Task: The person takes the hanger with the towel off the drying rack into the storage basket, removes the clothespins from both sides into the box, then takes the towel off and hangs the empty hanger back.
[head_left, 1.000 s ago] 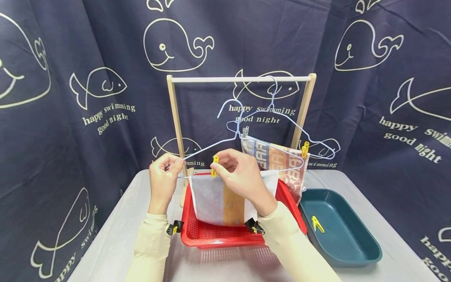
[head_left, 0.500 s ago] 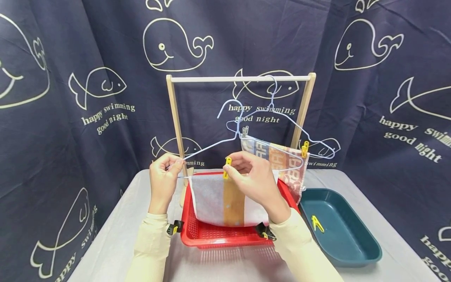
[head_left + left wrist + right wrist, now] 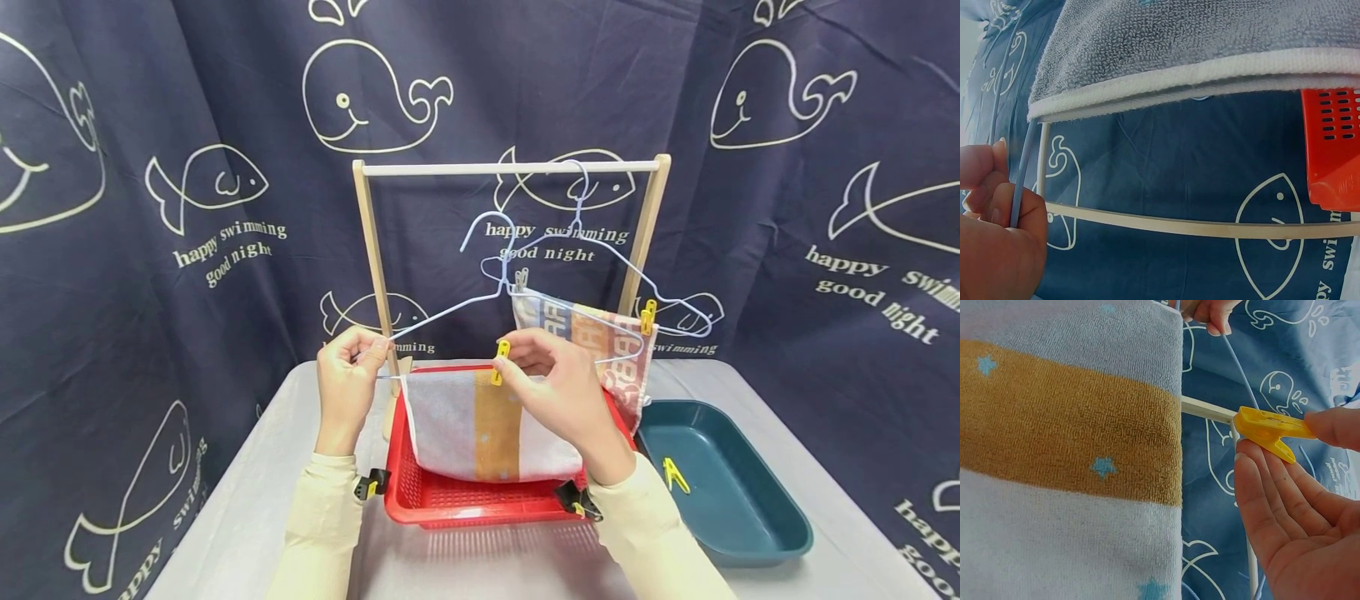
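My left hand (image 3: 347, 392) grips the left end of a light blue wire hanger (image 3: 447, 313). Over the hanger's lower bar hangs a small towel (image 3: 441, 425), grey and white with a mustard stripe and blue stars. My right hand (image 3: 564, 385) pinches a yellow clothespin (image 3: 500, 363) between thumb and fingers, in front of the towel's top edge. In the right wrist view the clothespin is apart from the towel, its legs spread. The left wrist view has the hanger wire (image 3: 1023, 169) passing between my thumb and fingers.
Behind stands a wooden rack (image 3: 450, 170) bearing another hanger (image 3: 611, 247) with a patterned towel (image 3: 592, 333), pegged by a yellow clothespin (image 3: 649, 317) and a grey clip (image 3: 521, 280). A red basket (image 3: 450, 508) sits below. At right, a teal tray (image 3: 750, 500) contains a yellow clothespin (image 3: 676, 476).
My right hand has moved to the right along the towel's top edge, carrying the yellow clothespin. The left hand and the hanger have stayed almost still.
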Available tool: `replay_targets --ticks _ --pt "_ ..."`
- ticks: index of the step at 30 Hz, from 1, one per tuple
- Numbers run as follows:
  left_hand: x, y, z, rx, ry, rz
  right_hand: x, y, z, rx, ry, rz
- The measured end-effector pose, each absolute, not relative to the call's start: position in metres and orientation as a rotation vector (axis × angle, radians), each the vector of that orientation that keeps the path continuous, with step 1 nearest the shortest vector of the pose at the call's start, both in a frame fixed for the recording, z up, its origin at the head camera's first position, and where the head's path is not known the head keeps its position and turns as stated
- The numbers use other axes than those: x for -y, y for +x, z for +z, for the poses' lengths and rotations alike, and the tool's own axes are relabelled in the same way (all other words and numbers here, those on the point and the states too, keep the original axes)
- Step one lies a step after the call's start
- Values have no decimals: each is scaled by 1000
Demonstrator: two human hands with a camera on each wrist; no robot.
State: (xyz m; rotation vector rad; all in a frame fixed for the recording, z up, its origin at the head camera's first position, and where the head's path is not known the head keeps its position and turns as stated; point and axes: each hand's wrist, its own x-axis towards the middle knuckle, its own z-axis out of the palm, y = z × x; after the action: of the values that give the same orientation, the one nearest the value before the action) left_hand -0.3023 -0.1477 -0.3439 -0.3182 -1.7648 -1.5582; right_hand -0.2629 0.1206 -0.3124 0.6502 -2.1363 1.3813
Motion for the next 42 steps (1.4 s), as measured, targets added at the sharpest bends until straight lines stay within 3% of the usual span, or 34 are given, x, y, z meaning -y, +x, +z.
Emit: replay_targets --ticks 42 --pt "147 -300 -343 1761 -315 -1580 -171 -254 -331 2160 469 1278"
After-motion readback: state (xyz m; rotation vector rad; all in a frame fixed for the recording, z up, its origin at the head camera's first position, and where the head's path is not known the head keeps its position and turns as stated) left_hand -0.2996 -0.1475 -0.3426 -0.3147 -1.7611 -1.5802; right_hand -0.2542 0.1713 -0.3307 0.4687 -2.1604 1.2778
